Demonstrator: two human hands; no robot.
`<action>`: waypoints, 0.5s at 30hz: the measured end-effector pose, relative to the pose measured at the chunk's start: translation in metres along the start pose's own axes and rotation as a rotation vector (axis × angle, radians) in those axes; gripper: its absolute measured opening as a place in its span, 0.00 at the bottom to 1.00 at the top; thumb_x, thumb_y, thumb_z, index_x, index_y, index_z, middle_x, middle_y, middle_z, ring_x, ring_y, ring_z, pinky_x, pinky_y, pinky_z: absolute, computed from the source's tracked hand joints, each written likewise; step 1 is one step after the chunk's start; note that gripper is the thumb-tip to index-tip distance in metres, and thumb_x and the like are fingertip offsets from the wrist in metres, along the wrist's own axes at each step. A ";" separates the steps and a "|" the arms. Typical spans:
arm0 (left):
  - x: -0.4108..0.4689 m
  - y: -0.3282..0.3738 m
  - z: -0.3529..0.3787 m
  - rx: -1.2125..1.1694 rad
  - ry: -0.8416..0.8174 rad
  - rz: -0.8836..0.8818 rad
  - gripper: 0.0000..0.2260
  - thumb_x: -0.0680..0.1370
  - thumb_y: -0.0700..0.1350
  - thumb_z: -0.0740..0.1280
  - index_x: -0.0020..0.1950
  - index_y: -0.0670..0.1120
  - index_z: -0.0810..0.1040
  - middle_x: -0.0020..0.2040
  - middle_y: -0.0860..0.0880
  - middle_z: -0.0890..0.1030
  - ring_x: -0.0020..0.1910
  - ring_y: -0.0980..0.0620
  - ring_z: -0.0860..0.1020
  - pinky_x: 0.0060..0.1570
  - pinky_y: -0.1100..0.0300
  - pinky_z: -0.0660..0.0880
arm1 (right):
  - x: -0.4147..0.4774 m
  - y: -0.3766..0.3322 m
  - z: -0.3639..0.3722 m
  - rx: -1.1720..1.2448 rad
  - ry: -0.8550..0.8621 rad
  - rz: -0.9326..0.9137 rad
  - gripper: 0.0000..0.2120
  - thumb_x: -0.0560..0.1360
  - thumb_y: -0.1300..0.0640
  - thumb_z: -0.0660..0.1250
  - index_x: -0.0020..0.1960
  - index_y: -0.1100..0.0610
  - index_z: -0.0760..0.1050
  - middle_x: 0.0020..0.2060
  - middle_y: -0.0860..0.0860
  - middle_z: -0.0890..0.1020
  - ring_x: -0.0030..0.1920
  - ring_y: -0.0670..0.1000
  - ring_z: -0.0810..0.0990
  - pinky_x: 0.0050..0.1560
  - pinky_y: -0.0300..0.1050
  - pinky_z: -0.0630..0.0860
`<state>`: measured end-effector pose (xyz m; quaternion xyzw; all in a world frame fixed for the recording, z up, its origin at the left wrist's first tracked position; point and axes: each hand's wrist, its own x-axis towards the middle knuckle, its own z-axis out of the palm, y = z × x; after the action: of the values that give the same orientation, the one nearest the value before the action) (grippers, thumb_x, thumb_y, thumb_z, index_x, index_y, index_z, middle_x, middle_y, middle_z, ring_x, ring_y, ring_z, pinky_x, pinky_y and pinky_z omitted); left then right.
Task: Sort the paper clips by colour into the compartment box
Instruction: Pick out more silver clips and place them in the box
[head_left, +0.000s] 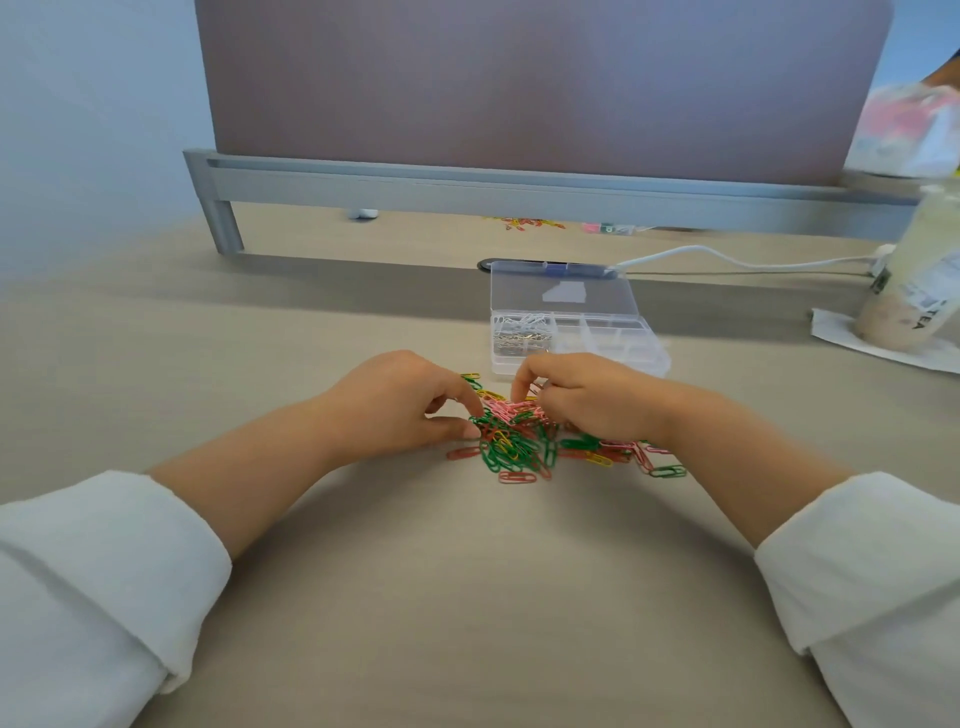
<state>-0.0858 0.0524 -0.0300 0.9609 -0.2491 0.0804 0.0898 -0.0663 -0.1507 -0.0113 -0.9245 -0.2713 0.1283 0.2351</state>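
A loose pile of green, red, pink and yellow paper clips (519, 447) lies on the desk in front of me. My left hand (400, 405) rests at the pile's left edge, its thumb and forefinger touching the clips. My right hand (587, 400) hovers over the pile's right side, fingers curled and pinching pink clips at its top. Just behind the hands stands the clear compartment box (644, 353) with its lid open. Its left compartments hold white clips (524, 323) and silver clips (519, 342); the other compartments look empty.
A grey partition frame (467, 182) crosses the back of the desk, with more clips (524, 223) beyond it. A white cable (727, 257) runs behind the box. A drink bottle (914, 275) stands on a paper napkin (841, 332) at the right.
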 end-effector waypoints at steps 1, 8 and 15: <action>0.001 0.001 0.001 0.010 0.000 -0.013 0.10 0.74 0.55 0.67 0.53 0.55 0.81 0.28 0.56 0.67 0.28 0.61 0.66 0.31 0.65 0.62 | -0.001 0.000 0.001 0.011 0.009 0.008 0.12 0.77 0.64 0.53 0.45 0.50 0.71 0.32 0.45 0.69 0.33 0.42 0.66 0.32 0.37 0.62; 0.001 0.007 0.004 0.023 -0.019 -0.037 0.07 0.76 0.49 0.66 0.50 0.48 0.80 0.28 0.57 0.66 0.28 0.62 0.65 0.30 0.63 0.59 | 0.000 -0.003 0.013 0.056 0.096 -0.007 0.15 0.74 0.65 0.54 0.32 0.52 0.66 0.31 0.47 0.70 0.33 0.45 0.67 0.36 0.41 0.65; -0.006 0.010 0.001 -0.028 -0.061 -0.071 0.05 0.81 0.47 0.55 0.49 0.47 0.66 0.38 0.51 0.71 0.38 0.49 0.67 0.36 0.59 0.56 | 0.002 -0.006 0.017 0.079 0.265 -0.088 0.12 0.74 0.65 0.56 0.34 0.55 0.70 0.27 0.45 0.69 0.31 0.44 0.66 0.34 0.42 0.64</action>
<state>-0.0953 0.0463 -0.0311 0.9699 -0.2183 0.0445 0.0983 -0.0739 -0.1390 -0.0228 -0.9106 -0.2727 0.0055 0.3106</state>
